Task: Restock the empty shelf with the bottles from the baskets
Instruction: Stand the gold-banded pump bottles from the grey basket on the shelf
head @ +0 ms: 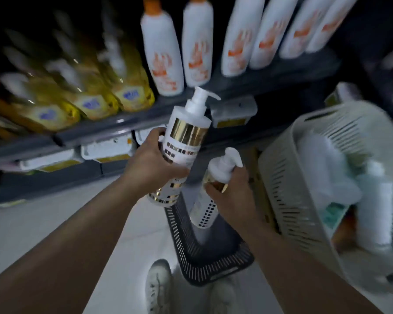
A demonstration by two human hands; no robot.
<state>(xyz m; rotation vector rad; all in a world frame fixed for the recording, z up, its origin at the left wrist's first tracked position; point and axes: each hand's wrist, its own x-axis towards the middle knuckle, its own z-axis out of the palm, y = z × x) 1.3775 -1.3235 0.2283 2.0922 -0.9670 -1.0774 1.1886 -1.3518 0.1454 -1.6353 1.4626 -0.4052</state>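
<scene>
Fingers [154, 134] of left hand [150, 164] gripping pump bottle [186, 134], right hand [232, 196] clutching another bottle [205, 210]

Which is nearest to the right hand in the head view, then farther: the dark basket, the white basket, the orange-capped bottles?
From the right hand:
1. Dark basket, directly below the hand.
2. White basket, to its right; close to the dark basket in rank.
3. Orange-capped bottles, up on the shelf, farthest.

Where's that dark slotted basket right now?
In the head view, the dark basket sits on the pale floor, low centre, under both hands, left of the white basket.
</scene>
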